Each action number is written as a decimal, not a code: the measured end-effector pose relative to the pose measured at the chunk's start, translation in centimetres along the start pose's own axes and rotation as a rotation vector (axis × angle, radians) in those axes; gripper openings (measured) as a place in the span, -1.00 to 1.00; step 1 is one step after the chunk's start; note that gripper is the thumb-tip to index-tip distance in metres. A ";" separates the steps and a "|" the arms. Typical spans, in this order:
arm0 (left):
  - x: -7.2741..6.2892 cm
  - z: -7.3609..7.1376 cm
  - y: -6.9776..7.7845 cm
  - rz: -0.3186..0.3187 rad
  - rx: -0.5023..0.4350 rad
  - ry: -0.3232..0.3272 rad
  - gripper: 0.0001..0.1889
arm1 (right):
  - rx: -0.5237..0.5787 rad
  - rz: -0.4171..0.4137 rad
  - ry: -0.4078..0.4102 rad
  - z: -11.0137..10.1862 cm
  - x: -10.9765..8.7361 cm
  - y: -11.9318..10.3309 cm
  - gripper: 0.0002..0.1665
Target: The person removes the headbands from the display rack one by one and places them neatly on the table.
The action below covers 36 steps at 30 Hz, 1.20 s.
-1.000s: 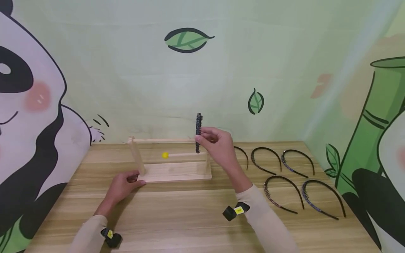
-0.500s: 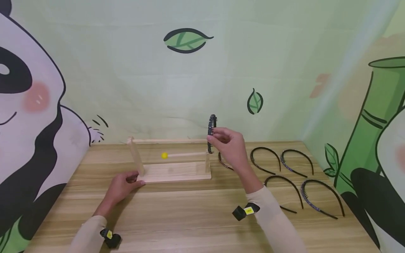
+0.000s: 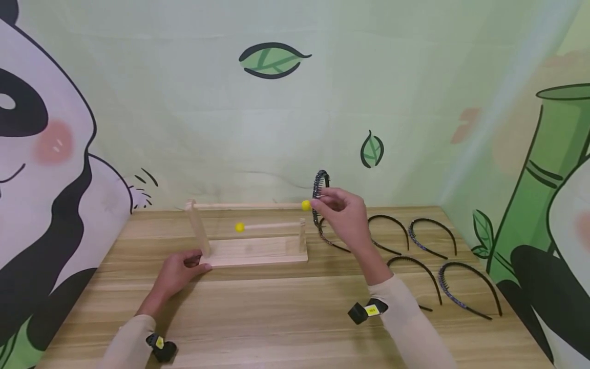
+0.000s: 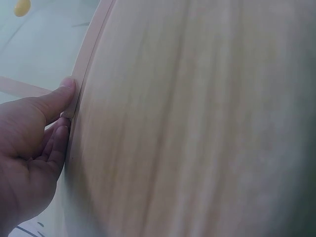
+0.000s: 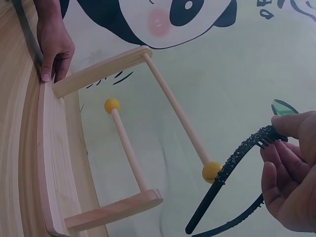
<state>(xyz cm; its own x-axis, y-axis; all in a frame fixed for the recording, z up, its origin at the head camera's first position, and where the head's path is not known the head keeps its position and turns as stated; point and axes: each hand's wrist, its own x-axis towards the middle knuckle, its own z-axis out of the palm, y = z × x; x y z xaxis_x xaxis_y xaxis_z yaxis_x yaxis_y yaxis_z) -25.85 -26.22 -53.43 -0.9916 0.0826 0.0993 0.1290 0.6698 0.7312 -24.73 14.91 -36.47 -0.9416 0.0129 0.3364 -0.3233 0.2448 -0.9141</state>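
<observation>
A wooden rack (image 3: 258,251) stands on the table, with two rods at different heights. A yellow ball (image 3: 240,227) caps the lower rod's left end; another yellow ball (image 3: 306,205) caps the upper rod's right end. My left hand (image 3: 177,274) grips the front left corner of the base, thumb on its edge in the left wrist view. Between thumb and fingers my right hand (image 3: 345,212) pinches a black headband (image 5: 237,158) with dark glittery beads and inner teeth. The headband is held upright, just right of the upper ball. In the right wrist view it overlaps that ball; whether they touch, I cannot tell.
Several more black headbands lie on the right side of the table, one at the front right (image 3: 454,299) with bluish beads. My right forearm partly covers another. Behind the table (image 3: 258,318) hangs a green backdrop (image 3: 193,128) with panda and bamboo pictures.
My right hand has moved right with the headband, from over the upper rod to beyond its right end. The upper yellow ball has come into view. The left hand and rack have stayed put.
</observation>
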 end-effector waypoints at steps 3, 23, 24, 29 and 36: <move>0.0 0.0 0.1 -0.006 -0.002 -0.006 -0.46 | -0.004 -0.015 0.001 -0.4 -0.1 0.3 -0.55; 0.0 0.0 0.3 -0.023 0.006 -0.015 -0.45 | -0.161 -0.003 0.039 -1.7 -2.5 2.3 -0.59; 0.0 0.0 0.3 -0.023 0.005 -0.015 -0.45 | -0.167 0.003 0.043 -1.7 -2.6 2.5 -0.58; 0.1 -0.1 0.1 -0.015 0.009 -0.016 -0.46 | -0.192 0.058 0.073 -1.6 -3.3 3.2 -0.57; 0.0 0.0 0.0 -0.008 0.005 -0.019 -0.47 | -0.218 0.152 0.071 -1.3 -4.4 4.0 -0.58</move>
<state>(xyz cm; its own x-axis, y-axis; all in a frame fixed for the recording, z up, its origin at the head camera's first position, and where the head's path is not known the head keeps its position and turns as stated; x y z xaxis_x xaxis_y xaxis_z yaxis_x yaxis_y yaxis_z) -25.86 -26.22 -53.40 -0.9926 0.0908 0.0802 0.1206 0.6740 0.7288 -21.72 17.14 -41.29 -0.9662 0.1318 0.2214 -0.1436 0.4378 -0.8875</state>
